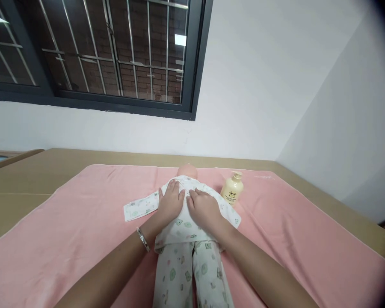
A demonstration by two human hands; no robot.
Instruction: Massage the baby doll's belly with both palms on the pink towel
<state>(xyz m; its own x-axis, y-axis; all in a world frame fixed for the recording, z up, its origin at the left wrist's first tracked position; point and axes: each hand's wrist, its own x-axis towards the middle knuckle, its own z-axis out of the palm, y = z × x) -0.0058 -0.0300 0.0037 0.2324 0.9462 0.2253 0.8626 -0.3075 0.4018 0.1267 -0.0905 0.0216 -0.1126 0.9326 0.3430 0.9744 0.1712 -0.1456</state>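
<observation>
Doll: baby doll in white printed cotton clothes lies flat in the middle of the pink towel, head pointing to the far wall, legs pointing to the person; only the top of its bare round head shows past the hands
Doll's top: white shirt with small green and blue pictures; one sleeve is spread out flat to the left; the other sleeve lies out to the right, near the bottle
Doll's trousers: same white cloth with little pictures; two legs lie side by side and run down to the bottom edge of the view
Left hand: left hand lies flat and open on the doll's body, fingers together and pointing to the head; it grips nothing; a thin silver bracelet sits on the wrist
Right hand: right hand lies flat and open on the doll's body, just beside the left hand, almost touching it; it grips nothing
Towel: big soft pink towel is spread over the tan table top; the doll and the bottle both rest on it
Bottle: small cream plastic pump bottle stands upright just right of the doll's shoulder, close to the right sleeve
Window: dark-framed window with metal bars is high on the white wall, well apart from the doll
</observation>
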